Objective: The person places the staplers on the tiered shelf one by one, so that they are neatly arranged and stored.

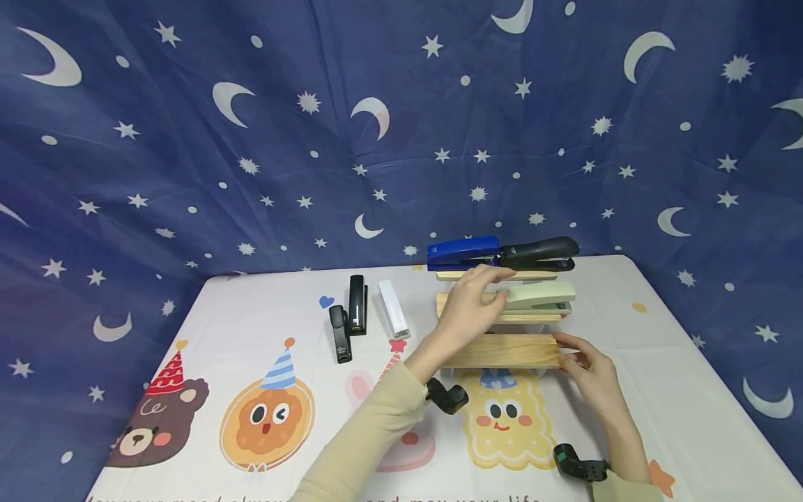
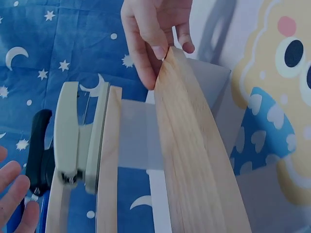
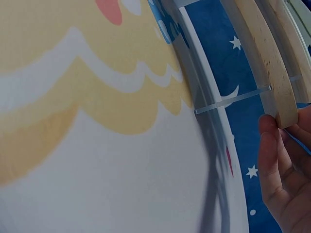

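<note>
A three-tier rack with wooden boards on clear supports stands right of centre. My right hand [image 1: 590, 373] pinches the right end of its lowest wooden board [image 1: 502, 351], thumb and fingers on either side of the end in the right wrist view. On the middle board [image 1: 445, 307] lies a pale green stapler [image 1: 539, 295]. My left hand [image 1: 473, 307] hovers in front of this board, fingers extended and holding nothing; in the left wrist view its fingertips [image 2: 19, 194] are apart from the stapler. A blue stapler [image 1: 463, 249] and a black stapler [image 1: 542, 249] lie on the top board.
Left of the rack, a small black stapler [image 1: 341, 335], a larger black stapler [image 1: 357, 305] and a white stapler [image 1: 393, 309] lie on the printed tablecloth [image 1: 251, 300]. A blue star-patterned curtain [image 1: 314, 174] hangs behind the table.
</note>
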{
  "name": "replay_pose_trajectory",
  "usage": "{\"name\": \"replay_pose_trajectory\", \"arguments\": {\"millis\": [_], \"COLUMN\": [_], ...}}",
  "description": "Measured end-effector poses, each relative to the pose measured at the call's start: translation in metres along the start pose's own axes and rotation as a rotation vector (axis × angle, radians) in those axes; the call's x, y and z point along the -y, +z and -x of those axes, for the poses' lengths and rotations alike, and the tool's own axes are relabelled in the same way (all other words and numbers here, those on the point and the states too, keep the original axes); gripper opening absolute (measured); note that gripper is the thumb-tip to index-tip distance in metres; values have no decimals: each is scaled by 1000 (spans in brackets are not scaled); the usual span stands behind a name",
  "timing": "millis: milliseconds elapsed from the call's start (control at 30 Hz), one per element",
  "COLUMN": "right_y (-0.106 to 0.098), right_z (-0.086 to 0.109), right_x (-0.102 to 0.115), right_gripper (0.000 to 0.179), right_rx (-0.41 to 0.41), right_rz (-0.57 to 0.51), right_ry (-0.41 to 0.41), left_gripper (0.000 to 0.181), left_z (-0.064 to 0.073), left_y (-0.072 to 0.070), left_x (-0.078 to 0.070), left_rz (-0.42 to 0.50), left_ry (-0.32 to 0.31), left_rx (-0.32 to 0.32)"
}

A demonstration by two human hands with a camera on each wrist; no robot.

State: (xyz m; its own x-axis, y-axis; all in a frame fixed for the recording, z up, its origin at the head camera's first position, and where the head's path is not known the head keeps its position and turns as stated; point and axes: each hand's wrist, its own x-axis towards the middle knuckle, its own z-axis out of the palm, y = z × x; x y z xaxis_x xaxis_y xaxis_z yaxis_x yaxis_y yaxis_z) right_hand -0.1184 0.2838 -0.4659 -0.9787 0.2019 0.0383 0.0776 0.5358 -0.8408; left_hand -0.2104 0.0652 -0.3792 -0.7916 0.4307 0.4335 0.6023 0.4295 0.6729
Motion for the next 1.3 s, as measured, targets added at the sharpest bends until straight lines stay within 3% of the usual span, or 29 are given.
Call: {"name": "replay_pose_trajectory", "arguments": {"millis": [467, 900, 1300], "right_y": [-1, -1, -1], "right_z": [2, 2, 0], "right_x": [0, -1, -1], "right_gripper": [40, 39, 40], "right_rx": [9, 5, 10], "right_rz": [-15, -25, -33], "right_ry": [9, 7, -2], "left_gripper": [32, 33, 30], "left_z": [30, 68, 104], "left_y": [-44, -83, -102], "left_x": [36, 72, 112], "left_rz": [42, 28, -19], "left_ry": [3, -129, -296], "left_rx": [-235, -327, -397]}}
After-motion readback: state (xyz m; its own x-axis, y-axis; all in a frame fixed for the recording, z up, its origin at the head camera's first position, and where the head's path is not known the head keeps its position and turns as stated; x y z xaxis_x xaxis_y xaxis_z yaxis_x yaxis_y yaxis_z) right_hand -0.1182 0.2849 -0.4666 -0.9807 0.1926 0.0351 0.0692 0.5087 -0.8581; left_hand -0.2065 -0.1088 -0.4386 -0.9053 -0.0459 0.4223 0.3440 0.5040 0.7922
